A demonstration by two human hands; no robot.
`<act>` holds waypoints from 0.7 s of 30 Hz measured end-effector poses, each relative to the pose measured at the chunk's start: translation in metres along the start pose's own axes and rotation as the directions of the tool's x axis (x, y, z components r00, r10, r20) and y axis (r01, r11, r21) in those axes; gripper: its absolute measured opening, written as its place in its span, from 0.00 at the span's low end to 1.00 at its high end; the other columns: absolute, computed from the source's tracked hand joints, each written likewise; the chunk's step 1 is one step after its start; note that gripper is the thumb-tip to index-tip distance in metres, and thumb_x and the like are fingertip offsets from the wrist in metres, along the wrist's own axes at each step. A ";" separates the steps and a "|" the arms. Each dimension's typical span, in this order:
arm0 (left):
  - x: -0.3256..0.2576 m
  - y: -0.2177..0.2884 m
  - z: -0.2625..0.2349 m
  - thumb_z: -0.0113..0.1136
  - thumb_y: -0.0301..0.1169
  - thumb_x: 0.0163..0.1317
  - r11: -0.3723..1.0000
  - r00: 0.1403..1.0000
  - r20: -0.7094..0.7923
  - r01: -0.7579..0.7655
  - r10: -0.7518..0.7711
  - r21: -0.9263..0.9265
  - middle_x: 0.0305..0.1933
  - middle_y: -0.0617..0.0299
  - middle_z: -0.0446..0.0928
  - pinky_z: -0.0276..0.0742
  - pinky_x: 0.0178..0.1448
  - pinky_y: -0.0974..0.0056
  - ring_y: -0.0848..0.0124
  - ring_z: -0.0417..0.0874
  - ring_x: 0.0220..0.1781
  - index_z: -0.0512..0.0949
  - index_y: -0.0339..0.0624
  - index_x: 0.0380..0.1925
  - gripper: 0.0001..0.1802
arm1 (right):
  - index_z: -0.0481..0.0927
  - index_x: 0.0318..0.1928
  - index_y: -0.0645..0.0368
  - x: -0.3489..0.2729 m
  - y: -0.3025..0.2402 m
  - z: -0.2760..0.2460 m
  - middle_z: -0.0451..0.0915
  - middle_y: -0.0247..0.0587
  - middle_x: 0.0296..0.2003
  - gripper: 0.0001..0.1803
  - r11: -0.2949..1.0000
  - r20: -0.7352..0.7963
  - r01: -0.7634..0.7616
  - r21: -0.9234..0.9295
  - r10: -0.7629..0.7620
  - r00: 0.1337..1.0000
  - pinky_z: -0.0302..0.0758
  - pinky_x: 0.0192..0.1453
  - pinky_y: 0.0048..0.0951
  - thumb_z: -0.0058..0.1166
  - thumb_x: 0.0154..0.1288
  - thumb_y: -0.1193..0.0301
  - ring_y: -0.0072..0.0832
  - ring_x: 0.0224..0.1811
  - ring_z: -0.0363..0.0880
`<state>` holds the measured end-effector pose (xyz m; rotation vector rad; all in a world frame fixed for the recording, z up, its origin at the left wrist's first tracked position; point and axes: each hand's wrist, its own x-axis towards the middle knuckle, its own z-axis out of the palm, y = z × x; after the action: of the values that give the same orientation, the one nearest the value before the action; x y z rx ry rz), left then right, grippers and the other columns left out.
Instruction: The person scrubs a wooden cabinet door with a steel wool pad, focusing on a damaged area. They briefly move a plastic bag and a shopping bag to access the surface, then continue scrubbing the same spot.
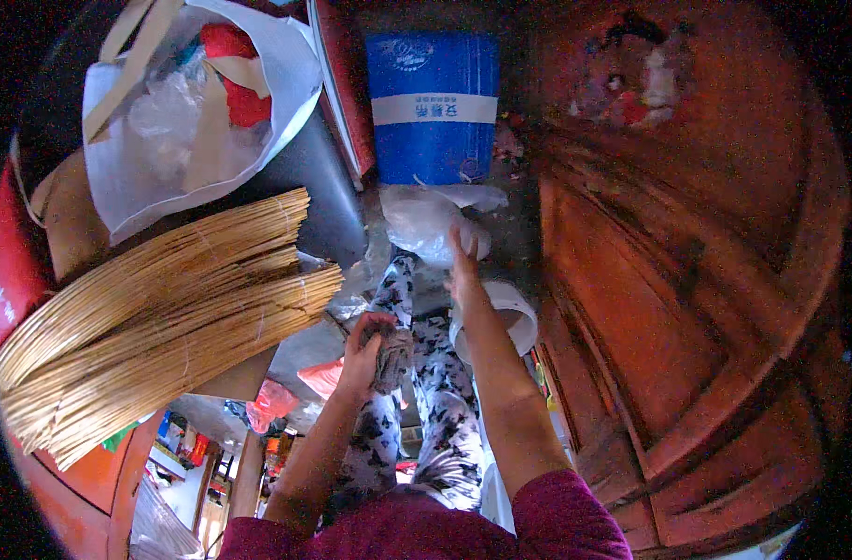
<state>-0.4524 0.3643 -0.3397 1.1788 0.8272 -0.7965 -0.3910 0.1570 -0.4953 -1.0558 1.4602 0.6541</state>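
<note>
On the floor [356, 280], at the near side of the blue box [433, 75], we see a pale plastic bag [417, 219], mostly left of our right hand [460, 271]. This hand is the nearer one; its fingers stretch away from us, spread loosely and seemingly holding nothing, overlapping the bag's right side, though we cannot tell whether they touch it. The bag's long axis runs crosswise, slanting nearer us toward the right, with a thin flap pointing right. Closer to us, our left hand [359, 355] has its fingers closed around a grey bundle [391, 361], whose long axis runs roughly along our legs. Under our right forearm stands a white bucket [529, 322].
</note>
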 end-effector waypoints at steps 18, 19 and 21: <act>0.016 0.029 -0.003 0.55 0.20 0.60 0.978 0.994 -0.073 -0.065 0.081 0.197 0.41 0.64 0.77 0.73 0.57 0.65 0.70 0.78 0.47 0.73 0.45 0.57 0.23 | 0.69 0.64 0.71 -0.008 -0.087 0.105 0.74 0.54 0.62 0.35 0.799 -0.452 0.450 0.399 -0.256 0.854 0.75 0.64 0.45 0.70 0.61 0.70 0.45 0.60 0.77; 0.017 0.042 0.006 0.56 0.22 0.59 0.945 0.992 -0.062 -0.082 0.106 0.316 0.40 0.63 0.76 0.73 0.55 0.65 0.70 0.78 0.46 0.71 0.46 0.59 0.25 | 0.68 0.63 0.75 -0.015 -0.086 0.103 0.72 0.60 0.64 0.37 0.795 -0.492 0.490 0.358 -0.285 0.822 0.72 0.66 0.47 0.72 0.60 0.68 0.48 0.62 0.75; 0.026 0.058 0.013 0.66 0.33 0.58 0.747 0.992 -0.055 -0.046 0.110 0.663 0.36 0.60 0.78 0.78 0.48 0.60 0.66 0.82 0.40 0.67 0.46 0.63 0.32 | 0.65 0.63 0.79 -0.020 -0.086 0.100 0.70 0.65 0.64 0.41 0.805 -0.558 0.573 0.152 -0.408 0.722 0.69 0.68 0.48 0.72 0.59 0.65 0.53 0.63 0.73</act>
<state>-0.3878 0.3608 -0.3343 1.8858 0.5626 -1.0132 -0.2702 0.2113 -0.4797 -1.3480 1.5452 -0.2759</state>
